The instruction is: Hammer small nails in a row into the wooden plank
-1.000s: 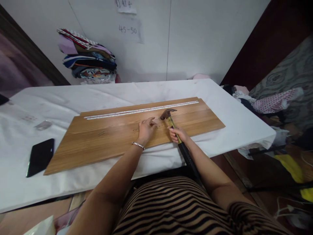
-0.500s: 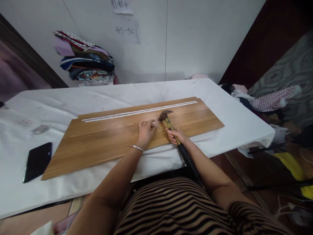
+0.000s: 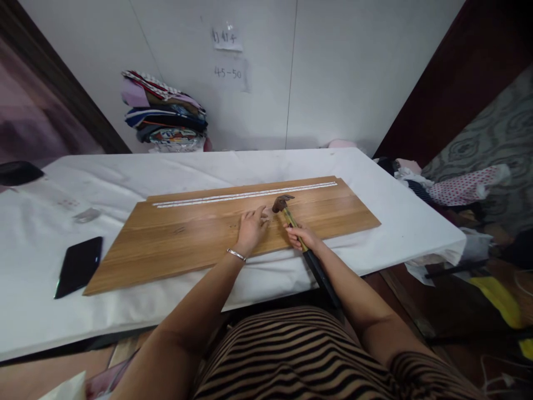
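Observation:
A long wooden board (image 3: pixel 191 239) lies on the white-covered table, with two white strips (image 3: pixel 245 195) along its far side. My right hand (image 3: pixel 303 237) is wrapped round the handle of a claw hammer (image 3: pixel 283 205), whose head is over the middle of the board. Just left of the hammer head, my left hand (image 3: pixel 252 228) rests on the board, thumb and index finger curled near each other. Whatever those fingertips hold, if anything, is too small to make out. A silver bracelet circles the left wrist.
A black tablet (image 3: pixel 79 265) and a small clear plastic bag (image 3: pixel 87 215) lie left of the board on the table (image 3: pixel 400 222). Folded clothes (image 3: pixel 166 114) are stacked by the wall at the back left. Another dark object (image 3: pixel 20 173) sits at the far left.
The view has shifted slightly, showing more of the table's far left. The fingers of my left hand have moved a little; my right hand still grips the hammer.

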